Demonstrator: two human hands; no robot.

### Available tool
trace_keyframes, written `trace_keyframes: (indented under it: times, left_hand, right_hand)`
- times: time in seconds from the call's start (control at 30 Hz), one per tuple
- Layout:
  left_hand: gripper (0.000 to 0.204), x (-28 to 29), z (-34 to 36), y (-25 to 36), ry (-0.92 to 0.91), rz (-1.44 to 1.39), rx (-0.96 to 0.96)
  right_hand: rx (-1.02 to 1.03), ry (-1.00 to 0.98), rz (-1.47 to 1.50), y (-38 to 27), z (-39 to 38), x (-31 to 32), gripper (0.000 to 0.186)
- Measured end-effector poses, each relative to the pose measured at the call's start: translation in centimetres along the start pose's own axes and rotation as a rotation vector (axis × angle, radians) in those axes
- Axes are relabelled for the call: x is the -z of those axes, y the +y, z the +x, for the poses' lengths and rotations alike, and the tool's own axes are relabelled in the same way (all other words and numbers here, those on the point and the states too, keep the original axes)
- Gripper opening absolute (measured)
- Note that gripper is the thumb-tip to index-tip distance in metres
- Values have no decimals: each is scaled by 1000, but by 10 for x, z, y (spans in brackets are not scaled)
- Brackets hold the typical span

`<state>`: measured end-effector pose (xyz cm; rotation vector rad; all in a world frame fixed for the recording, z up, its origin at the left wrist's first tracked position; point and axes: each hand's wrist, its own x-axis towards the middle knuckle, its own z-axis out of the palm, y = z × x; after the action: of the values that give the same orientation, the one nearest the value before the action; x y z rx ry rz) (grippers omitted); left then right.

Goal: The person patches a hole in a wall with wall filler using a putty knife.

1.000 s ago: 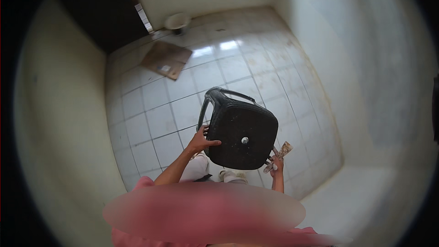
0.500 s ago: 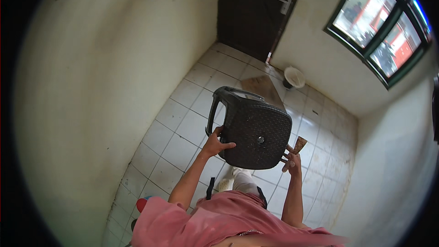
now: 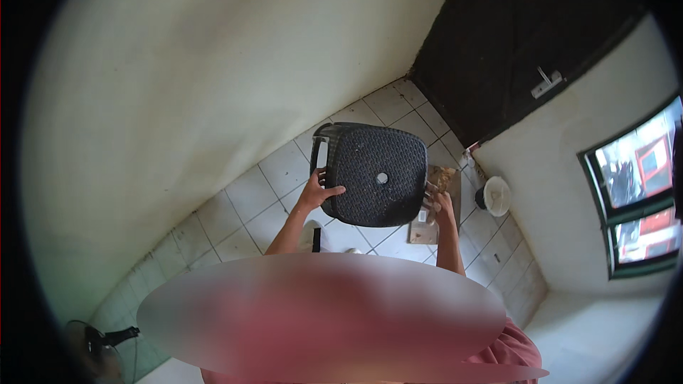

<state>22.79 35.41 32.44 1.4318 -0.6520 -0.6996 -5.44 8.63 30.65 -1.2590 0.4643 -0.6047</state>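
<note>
Head view: left hand [image 3: 313,195] and right hand [image 3: 440,205] each grip the black stool [image 3: 377,174]; bowl's [image 3: 496,195] contents unclear.

Two bare forearms enter from the lower edge, no sleeves reaching the wrists. Left hand [image 3: 314,192] and right hand [image 3: 440,203] both bare: no gloves, rings or watch that can be made out at this size. Pink-red short-sleeved shirt [image 3: 516,348], the fabric loose, showing just below and to the right of the right forearm near the lower edge. Most of the torso between the forearms is blurred over; no detail readable there.
</note>
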Motion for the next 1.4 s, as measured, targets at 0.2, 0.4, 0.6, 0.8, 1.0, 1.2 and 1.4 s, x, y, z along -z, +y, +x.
trace_keyframes:
  times: [0.2,0.4,0.6,0.8,1.0,1.2,1.4]
  left_hand:
    - [94,-50,16,-114,98,-77,-47]
    - [104,-133,-45,-283,224,-78,45]
    - [103,-173,13,-266,306,-108,227]
    - [113,-239,63,-297,448,82,454]
    - [110,-249,11,-282,591,238,970]
    - [85,-239,76,-260,493,599,826]
    - [62,-194,115,-210,126,563,485]
  right_hand:
    - [-86,-18,-5,51,53,55,48]
    - [-269,-150,69,150,24,162,37]
    - [-265,-60,-256,158,130,191,31]
    - [-485,-43,-473,274,203,306,40]
    - [-792,-623,-253,201,168,250,46]
    - [-687,-427,-105,138,225,187,41]
    - [-389,-244,-751,8,226,73,51]
